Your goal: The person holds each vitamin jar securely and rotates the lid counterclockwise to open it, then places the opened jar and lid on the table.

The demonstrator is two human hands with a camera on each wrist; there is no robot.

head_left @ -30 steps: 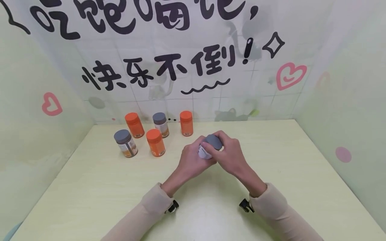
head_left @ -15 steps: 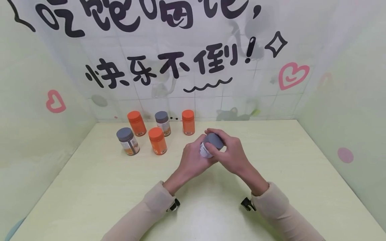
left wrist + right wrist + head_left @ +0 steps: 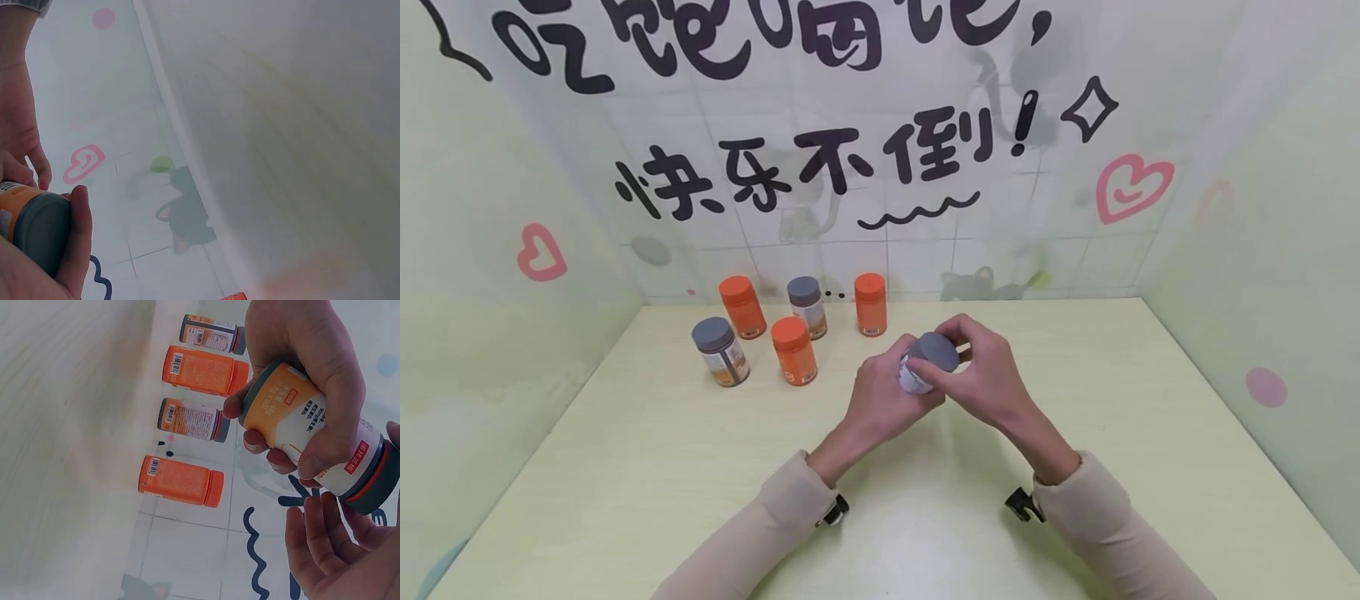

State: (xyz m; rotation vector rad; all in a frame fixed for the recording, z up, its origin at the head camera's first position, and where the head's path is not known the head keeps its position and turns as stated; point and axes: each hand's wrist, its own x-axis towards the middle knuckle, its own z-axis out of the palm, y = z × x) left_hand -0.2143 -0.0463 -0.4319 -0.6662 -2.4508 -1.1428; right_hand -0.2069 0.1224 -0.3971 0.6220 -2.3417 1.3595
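Note:
My left hand (image 3: pixel 880 387) grips a supplement bottle (image 3: pixel 910 380) round its body, tilted over the table. Its label (image 3: pixel 300 422) is orange and white with printed characters. My right hand (image 3: pixel 992 383) is at the grey lid (image 3: pixel 938 351), thumb on the near side and index finger round the far side. In the right wrist view the right hand's other fingers (image 3: pixel 315 531) stand off the lid, loosely extended, and a red ring shows under the lid. The left wrist view shows the bottle's dark base (image 3: pixel 44 231) beside the left hand's fingers (image 3: pixel 78 219).
Left of the hands stand three orange bottles, one at the front (image 3: pixel 794 354), one behind (image 3: pixel 744 310) and one to the right (image 3: pixel 871 308). Two grey-lidded bottles (image 3: pixel 722 354) (image 3: pixel 808 310) stand among them. A printed wall (image 3: pixel 1000 233) closes the table's (image 3: pixel 625 467) back.
My right hand has shifted slightly right and its fingers have loosened and spread about the lid. The left hand keeps its grip on the bottle. The standing bottles have not moved.

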